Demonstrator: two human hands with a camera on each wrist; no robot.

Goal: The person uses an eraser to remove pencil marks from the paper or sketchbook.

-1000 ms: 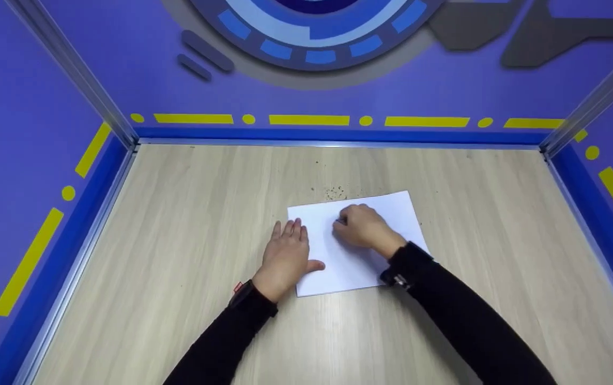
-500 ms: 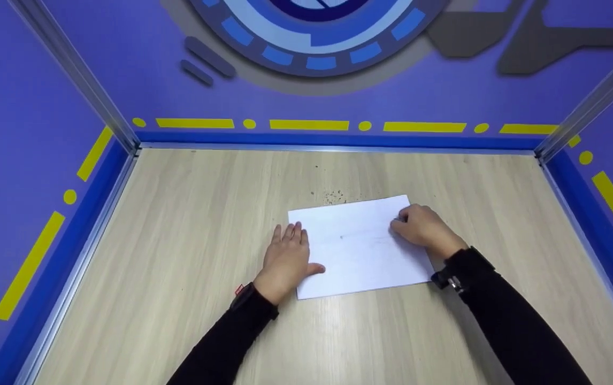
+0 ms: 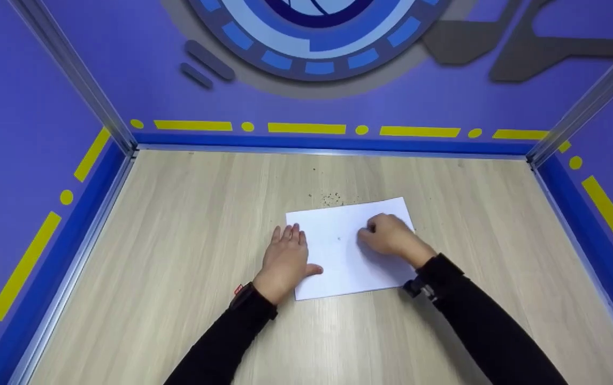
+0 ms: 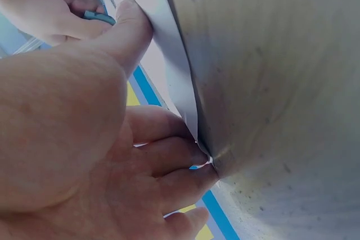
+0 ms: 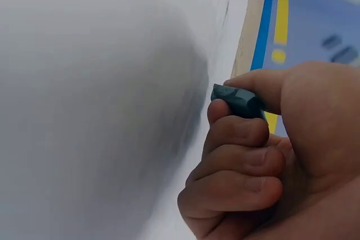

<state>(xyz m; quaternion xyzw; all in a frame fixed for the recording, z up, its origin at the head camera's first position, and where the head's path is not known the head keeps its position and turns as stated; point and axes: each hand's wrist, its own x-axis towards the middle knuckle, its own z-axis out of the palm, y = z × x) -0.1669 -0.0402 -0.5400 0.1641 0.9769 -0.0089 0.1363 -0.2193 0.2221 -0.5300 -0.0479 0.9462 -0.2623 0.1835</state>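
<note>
A white sheet of paper (image 3: 333, 278) lies at a slight angle on the wooden table. My left hand (image 3: 285, 256) rests on its left edge with fingers straight and thumb spread out over the sheet. In the left wrist view that edge of the paper (image 4: 177, 66) lifts a little from the table beside the fingers. My right hand (image 3: 389, 235) is over the right half of the sheet, pinching a small dark green eraser (image 5: 239, 100) between thumb and curled index finger. The eraser's worn end shows close to the paper in the right wrist view. A tiny dark speck (image 3: 339, 239) lies mid-sheet.
Dark crumbs (image 3: 332, 199) are scattered on the table (image 3: 205, 214) just beyond the sheet's far edge. Blue-purple panels with yellow dashes (image 3: 306, 128) wall in the back and both sides, joined by metal rails (image 3: 79, 214).
My right hand swept right to the sheet's right edge, then came partway back left with the eraser. Faint grey smudges and a speck came into sight. My left hand stayed in place.
</note>
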